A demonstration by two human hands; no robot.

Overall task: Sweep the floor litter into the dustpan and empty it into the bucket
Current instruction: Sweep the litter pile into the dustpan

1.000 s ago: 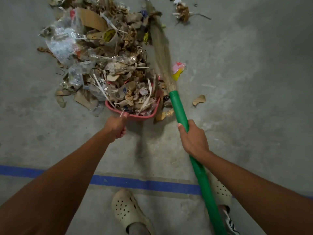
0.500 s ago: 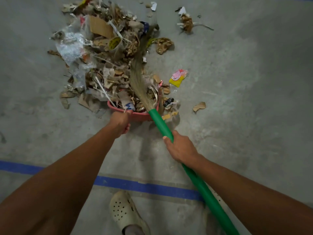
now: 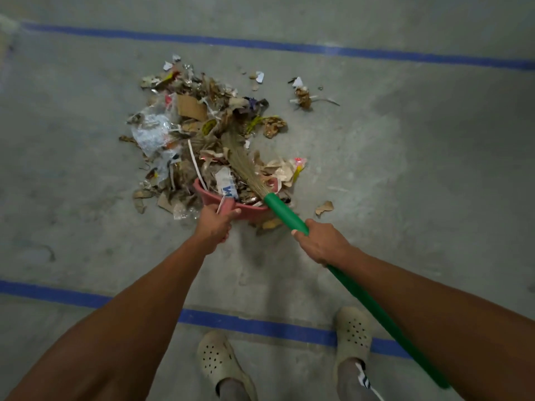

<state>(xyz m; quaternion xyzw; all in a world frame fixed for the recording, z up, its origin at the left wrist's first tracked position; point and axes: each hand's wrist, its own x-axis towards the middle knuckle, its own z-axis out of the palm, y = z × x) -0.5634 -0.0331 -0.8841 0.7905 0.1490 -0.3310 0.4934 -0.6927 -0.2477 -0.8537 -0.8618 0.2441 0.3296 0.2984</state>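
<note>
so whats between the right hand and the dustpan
Head view: the green broom handle spans from the right hand to the red dustpan, above a brown paper scrap on the floor.

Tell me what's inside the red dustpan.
Torn cardboard and paper scraps fill the red dustpan, with a white wrapper printed in blue, and the broom lies bristles-first across them. The pan's floor is buried, so anything beneath cannot be seen.

Grey concrete floor, two blue lines across. Litter pile central; dustpan at its near edge. Stray scraps right. Two clogs nearest.
</note>
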